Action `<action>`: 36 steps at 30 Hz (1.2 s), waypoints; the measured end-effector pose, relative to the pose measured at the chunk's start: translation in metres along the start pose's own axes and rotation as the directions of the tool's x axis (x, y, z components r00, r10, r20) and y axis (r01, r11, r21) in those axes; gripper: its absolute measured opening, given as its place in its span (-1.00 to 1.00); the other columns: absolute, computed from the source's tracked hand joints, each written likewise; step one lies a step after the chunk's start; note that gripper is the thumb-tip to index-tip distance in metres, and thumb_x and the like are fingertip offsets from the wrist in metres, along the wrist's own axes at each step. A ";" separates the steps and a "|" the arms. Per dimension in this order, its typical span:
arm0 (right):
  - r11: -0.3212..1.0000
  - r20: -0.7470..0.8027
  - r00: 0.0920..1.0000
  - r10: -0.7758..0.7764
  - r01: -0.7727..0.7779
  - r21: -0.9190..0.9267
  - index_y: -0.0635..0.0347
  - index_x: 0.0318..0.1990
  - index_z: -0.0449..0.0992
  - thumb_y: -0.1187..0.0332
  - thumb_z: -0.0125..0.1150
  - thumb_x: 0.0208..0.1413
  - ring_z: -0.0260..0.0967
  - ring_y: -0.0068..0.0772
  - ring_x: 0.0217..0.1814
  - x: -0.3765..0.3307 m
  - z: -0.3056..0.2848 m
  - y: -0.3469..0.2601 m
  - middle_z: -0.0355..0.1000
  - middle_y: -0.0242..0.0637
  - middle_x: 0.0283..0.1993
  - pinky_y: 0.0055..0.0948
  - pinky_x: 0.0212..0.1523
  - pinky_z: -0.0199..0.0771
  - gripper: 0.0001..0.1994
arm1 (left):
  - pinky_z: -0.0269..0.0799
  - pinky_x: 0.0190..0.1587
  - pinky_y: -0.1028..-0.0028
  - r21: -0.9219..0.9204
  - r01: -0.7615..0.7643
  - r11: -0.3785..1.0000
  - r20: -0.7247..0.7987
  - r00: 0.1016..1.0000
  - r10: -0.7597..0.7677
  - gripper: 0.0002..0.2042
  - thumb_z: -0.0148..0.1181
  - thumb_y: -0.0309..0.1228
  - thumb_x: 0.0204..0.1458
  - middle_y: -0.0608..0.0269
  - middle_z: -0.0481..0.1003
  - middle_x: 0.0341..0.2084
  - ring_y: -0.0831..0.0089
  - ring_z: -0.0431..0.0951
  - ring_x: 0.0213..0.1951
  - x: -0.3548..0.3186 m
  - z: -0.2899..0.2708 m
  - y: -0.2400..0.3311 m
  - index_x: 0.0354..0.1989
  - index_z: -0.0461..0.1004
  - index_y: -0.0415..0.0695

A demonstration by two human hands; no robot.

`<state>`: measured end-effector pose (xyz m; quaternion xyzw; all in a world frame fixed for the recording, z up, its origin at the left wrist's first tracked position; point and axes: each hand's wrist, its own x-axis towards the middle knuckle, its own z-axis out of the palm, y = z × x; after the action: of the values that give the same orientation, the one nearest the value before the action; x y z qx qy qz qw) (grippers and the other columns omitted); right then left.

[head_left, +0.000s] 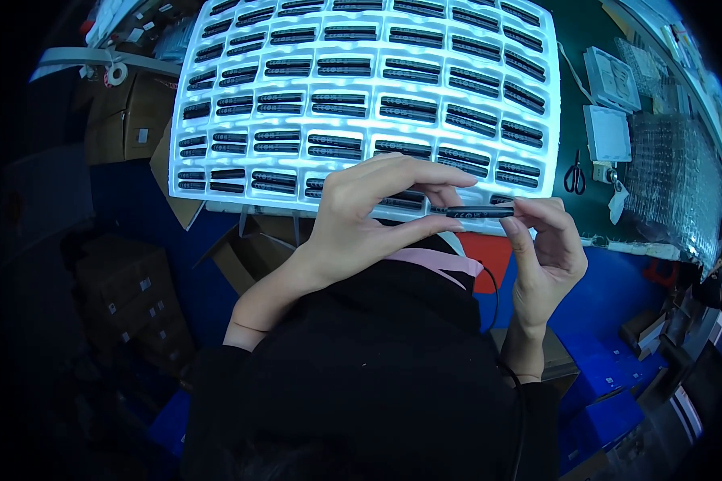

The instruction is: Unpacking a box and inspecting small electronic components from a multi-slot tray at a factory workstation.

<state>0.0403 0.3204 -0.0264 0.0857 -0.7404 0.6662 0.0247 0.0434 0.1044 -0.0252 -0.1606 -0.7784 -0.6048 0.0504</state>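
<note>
I hold a slim black stick-shaped part [480, 212] level between both hands, just in front of the near edge of a white moulded tray [361, 120]. My left hand [373, 212] pinches its left end with thumb and fingers. My right hand [545, 252] grips its right end between thumb and fingertips. The tray has several rows of pockets, each filled with pairs of the same black parts [337, 104]. The tray lies on a lit surface and glows.
Black scissors [574, 174] and white flat boxes [607, 132] lie on the green bench to the right, beside clear blister packs [674, 176]. Cardboard boxes [128, 120] stand at the left and below. A tape roll [117, 74] sits at upper left.
</note>
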 end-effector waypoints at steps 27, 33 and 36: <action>0.993 0.043 0.995 -0.094 0.090 0.073 0.28 -0.16 0.64 0.63 0.37 0.00 0.43 -0.39 -0.17 0.005 -0.006 -0.005 0.59 -0.19 -0.19 -0.46 -0.11 0.44 -0.78 | 0.61 -0.15 0.53 -0.023 -0.098 0.995 -0.112 0.989 0.095 -0.60 0.51 -0.58 -0.20 0.13 0.67 -0.30 0.45 0.66 -0.34 0.004 0.000 0.007 -0.10 0.62 -0.23; 0.993 0.043 0.998 -0.052 0.047 0.111 0.31 -0.15 0.64 0.62 0.36 0.02 0.43 -0.41 -0.21 0.005 -0.007 -0.003 0.58 -0.17 -0.19 -0.49 -0.14 0.45 -0.79 | 0.59 -0.19 0.56 -0.015 -0.116 0.993 -0.119 0.986 0.113 -0.65 0.53 -0.55 -0.23 0.16 0.68 -0.33 0.47 0.64 -0.37 0.003 0.001 0.004 -0.18 0.66 -0.20; 0.994 0.048 0.998 -0.042 0.037 0.107 0.31 -0.15 0.64 0.61 0.36 0.03 0.43 -0.41 -0.21 0.005 -0.008 -0.003 0.57 -0.17 -0.19 -0.50 -0.14 0.45 -0.80 | 0.59 -0.19 0.56 -0.017 -0.105 0.994 -0.112 0.988 0.103 -0.66 0.53 -0.55 -0.23 0.17 0.68 -0.33 0.47 0.64 -0.37 0.003 0.001 0.005 -0.19 0.67 -0.20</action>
<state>0.0354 0.3273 -0.0219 0.1184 -0.7024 0.7017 0.0147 0.0423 0.1073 -0.0198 -0.1678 -0.7581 -0.6181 0.1232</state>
